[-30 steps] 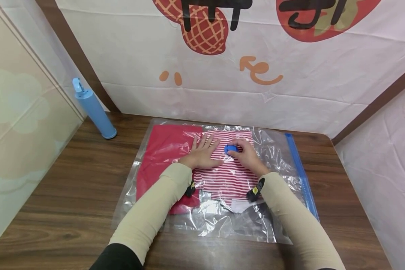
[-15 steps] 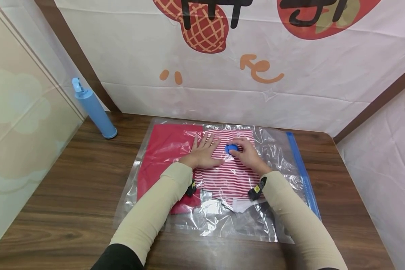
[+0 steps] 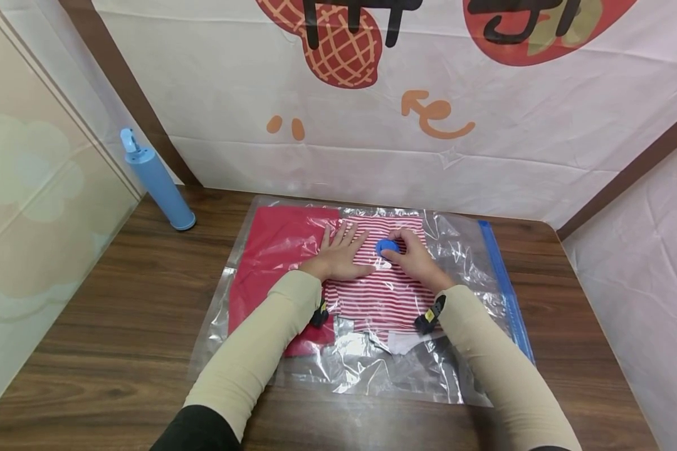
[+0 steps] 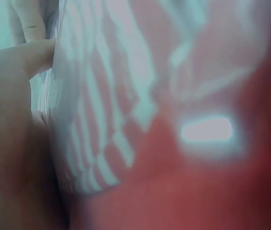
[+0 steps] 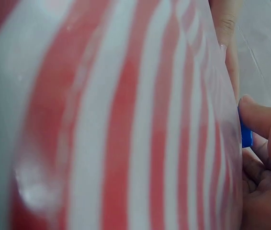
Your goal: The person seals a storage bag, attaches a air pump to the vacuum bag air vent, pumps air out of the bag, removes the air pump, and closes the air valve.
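A clear plastic vacuum storage bag (image 3: 457, 250) lies flat on the wooden table, with a red cloth (image 3: 282, 232) and a red-and-white striped cloth (image 3: 383, 307) inside. My left hand (image 3: 338, 260) rests palm down on the bag with its fingers spread, across the border between the two cloths. My right hand (image 3: 414, 260) holds a round blue valve cap (image 3: 386, 246) on the bag between thumb and fingers. In the right wrist view the thumb touches the side of this blue cap (image 5: 245, 128), while the fingers behind it are partly hidden.
A light blue hand pump (image 3: 160, 188) stands at the back left of the wooden table (image 3: 90, 338). A blue zip strip (image 3: 502, 282) runs along the bag's right edge. A printed cloth wall (image 3: 338, 163) closes off the back.
My right fingers have shifted a little around the valve cap, the index finger moving slightly right, so more of the cap shows. The left hand stays in place.
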The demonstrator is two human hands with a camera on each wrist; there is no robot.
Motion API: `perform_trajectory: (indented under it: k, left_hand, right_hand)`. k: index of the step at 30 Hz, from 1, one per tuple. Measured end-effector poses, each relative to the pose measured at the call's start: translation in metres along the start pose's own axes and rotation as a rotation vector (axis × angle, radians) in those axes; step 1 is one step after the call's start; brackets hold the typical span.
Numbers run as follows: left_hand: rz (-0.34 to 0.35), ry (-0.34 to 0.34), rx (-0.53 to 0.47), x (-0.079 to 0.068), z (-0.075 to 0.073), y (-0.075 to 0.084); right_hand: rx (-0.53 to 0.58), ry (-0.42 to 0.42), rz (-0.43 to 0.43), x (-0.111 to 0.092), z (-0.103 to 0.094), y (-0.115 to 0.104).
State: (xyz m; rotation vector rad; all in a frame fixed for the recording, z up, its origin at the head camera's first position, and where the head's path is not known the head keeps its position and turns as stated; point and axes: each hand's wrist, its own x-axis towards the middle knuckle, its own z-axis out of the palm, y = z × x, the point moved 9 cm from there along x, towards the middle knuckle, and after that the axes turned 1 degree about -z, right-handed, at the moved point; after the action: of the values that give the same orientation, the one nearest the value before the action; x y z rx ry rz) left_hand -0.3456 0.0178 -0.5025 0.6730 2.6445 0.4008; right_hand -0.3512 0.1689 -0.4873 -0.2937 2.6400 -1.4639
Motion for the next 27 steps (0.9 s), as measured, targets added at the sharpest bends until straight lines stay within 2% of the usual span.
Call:
perform_trajectory:
  k: [8,15,27]
  left_hand:
    - [0.000,0.006,0.012,0.0021,-0.0026,-0.0001]
    - [0.000,0.001,0.008,0.0011,-0.0030,0.0013]
    - [0.012,0.004,0.002,-0.0034,-0.0025,0.0020]
  right_hand:
    - [-0.008,0.008,-0.042,0.0016,-0.0048,-0.0043]
    - [0.055,-0.008,0.007,0.0016,-0.0044,0.0002]
    - [0.014,-0.007,-0.049,-0.0002,-0.0011,-0.0043]
